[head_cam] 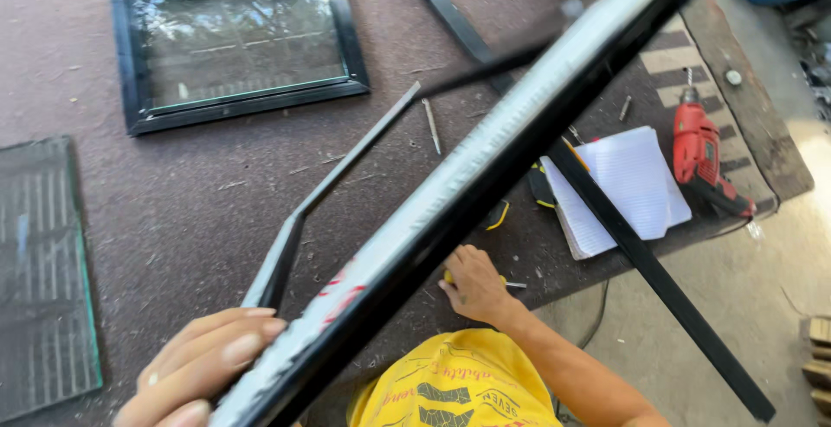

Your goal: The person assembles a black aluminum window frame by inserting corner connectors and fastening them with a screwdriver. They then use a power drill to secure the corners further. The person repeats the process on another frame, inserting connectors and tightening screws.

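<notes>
- Daylight was bright and even, with harsh glare at the right edge.
- The near frame bar [485, 176] was blurred; the glass pane [238, 42] at upper left reflected trees.

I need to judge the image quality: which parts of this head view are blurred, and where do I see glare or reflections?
In the head view, the long frame bar near the camera and the left hand gripping it are blurred; the framed glass pane reflects trees; sunlight brightens the floor at right; the red drill stays sharp.
</notes>
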